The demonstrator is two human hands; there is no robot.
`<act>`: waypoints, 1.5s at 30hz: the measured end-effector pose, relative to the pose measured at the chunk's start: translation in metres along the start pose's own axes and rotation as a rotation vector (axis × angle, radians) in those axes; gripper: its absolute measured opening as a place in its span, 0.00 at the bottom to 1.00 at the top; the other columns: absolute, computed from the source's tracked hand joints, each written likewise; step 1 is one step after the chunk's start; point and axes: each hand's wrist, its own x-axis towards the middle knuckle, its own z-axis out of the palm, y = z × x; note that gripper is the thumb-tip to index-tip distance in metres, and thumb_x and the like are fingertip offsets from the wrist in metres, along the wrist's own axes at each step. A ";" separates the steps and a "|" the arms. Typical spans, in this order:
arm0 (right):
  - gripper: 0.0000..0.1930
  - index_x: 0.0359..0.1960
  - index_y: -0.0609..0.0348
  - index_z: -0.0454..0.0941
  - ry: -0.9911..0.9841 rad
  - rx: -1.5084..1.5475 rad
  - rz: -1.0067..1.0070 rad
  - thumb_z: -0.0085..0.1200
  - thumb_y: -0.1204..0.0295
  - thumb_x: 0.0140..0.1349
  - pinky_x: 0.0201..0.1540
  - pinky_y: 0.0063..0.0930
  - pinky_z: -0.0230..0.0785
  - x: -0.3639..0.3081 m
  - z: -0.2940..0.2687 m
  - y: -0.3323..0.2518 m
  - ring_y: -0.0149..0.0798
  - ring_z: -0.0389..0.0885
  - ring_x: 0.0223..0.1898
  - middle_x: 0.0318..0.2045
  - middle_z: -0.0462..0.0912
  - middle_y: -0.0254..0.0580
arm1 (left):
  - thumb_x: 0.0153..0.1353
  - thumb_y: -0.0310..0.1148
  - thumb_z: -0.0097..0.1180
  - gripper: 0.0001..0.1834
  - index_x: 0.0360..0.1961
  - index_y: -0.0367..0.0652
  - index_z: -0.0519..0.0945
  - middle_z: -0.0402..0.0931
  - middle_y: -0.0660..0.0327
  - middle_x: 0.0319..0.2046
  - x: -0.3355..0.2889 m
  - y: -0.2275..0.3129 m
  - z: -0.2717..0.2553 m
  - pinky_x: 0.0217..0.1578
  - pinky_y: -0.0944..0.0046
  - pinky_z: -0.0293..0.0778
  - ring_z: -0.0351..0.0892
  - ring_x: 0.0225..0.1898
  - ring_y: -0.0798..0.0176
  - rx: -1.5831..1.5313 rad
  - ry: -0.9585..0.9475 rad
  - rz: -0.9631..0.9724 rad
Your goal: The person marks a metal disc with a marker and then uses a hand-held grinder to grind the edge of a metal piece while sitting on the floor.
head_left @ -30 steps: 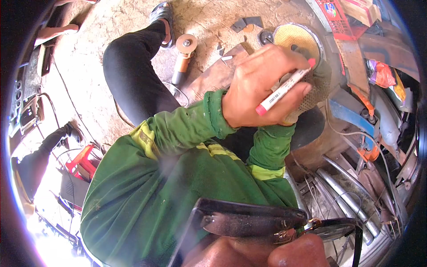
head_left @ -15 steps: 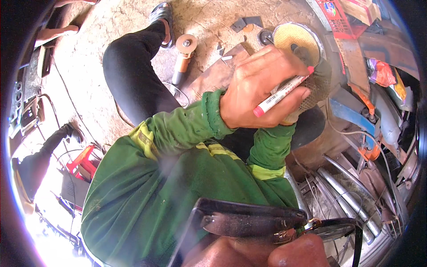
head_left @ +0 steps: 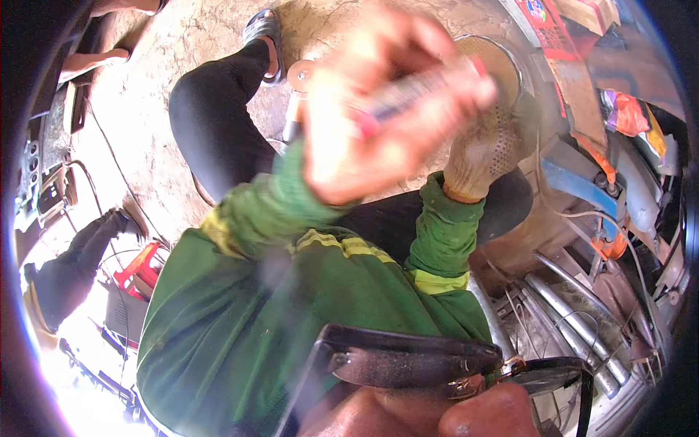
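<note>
My bare left hand [head_left: 364,146] is blurred by motion, closed around a red-and-white marker pen [head_left: 422,93] whose pink-red ends show. A worn, dotted work glove covers my right hand [head_left: 484,149], which is closed at the lower edge of a round tan disc [head_left: 504,69] with a shiny rim. My left hand hides part of that disc and most of the floor behind it. Beyond my left wrist lies an angle grinder, its round tan wheel [head_left: 300,75] showing and its body mostly covered.
My bent left leg [head_left: 215,120] stretches forward on the rough floor [head_left: 175,44]. Metal tubes [head_left: 575,320] and a blue-and-orange metal part [head_left: 582,186] crowd the right side. A red crate [head_left: 557,33] stands far right. At left are cables, a red object [head_left: 138,269] and other people's legs [head_left: 95,62].
My left hand has swung left and up with the marker, away from my gloved right hand. More of the glove shows, while the grinder and floor pieces are now largely covered.
</note>
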 end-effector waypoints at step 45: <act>0.22 0.59 0.71 0.76 -0.227 0.590 0.151 0.54 0.84 0.61 0.31 0.15 0.69 -0.019 0.016 0.034 0.28 0.79 0.42 0.57 0.79 0.51 | 0.64 0.34 0.62 0.11 0.43 0.41 0.76 0.75 0.63 0.32 -0.030 0.078 -0.260 0.29 0.69 0.73 0.71 0.27 0.70 0.535 -0.200 -0.651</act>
